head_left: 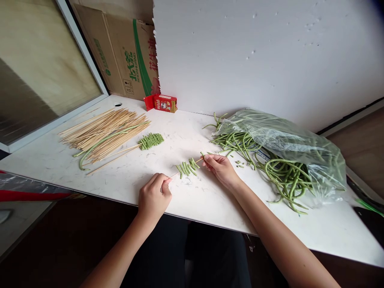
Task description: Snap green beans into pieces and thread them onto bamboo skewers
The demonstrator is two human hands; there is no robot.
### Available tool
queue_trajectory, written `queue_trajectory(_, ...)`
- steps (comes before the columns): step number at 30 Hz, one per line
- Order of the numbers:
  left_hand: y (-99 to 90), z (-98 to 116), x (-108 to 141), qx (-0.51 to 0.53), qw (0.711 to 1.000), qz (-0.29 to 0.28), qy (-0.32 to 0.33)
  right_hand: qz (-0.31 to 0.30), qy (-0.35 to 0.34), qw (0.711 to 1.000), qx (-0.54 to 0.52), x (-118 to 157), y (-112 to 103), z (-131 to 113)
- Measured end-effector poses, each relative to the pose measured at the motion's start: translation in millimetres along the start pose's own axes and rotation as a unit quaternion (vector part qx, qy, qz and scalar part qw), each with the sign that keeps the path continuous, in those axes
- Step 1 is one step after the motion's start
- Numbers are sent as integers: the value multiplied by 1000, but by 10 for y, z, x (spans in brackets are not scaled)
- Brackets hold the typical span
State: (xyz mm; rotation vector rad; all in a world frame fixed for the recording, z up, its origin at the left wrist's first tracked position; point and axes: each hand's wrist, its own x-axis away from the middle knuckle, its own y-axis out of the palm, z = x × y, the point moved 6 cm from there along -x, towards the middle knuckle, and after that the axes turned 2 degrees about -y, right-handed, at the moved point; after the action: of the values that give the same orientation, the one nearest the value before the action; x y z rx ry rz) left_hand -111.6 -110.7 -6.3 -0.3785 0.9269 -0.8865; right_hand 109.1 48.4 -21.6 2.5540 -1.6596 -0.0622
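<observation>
My left hand point(155, 196) is closed around the lower end of a thin wooden skewer point(173, 175). Several short green bean pieces point(186, 168) sit threaded crosswise on it, above the white tabletop. At the skewer's far end, my right hand point(220, 168) pinches a short bean piece point(202, 154), its top poking out beyond the fingertips. Whether the skewer goes through that piece is hidden by the fingers. Left of the hands lies a full bean skewer point(151, 141), its pieces packed tightly side by side.
A pile of bare skewers point(105, 132) lies at left, with a long bean point(103, 141) across it. At right, long beans point(288, 176) spill from a clear plastic bag point(300, 136). Small bean scraps point(239, 164) lie nearby. A red box point(165, 103) stands at the back wall.
</observation>
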Motion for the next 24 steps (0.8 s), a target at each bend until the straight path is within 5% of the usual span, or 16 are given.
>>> queue_trajectory(24, 14, -22, 0, 24, 1000, -2, -18, 11, -9, 999, 32, 4, 9, -13)
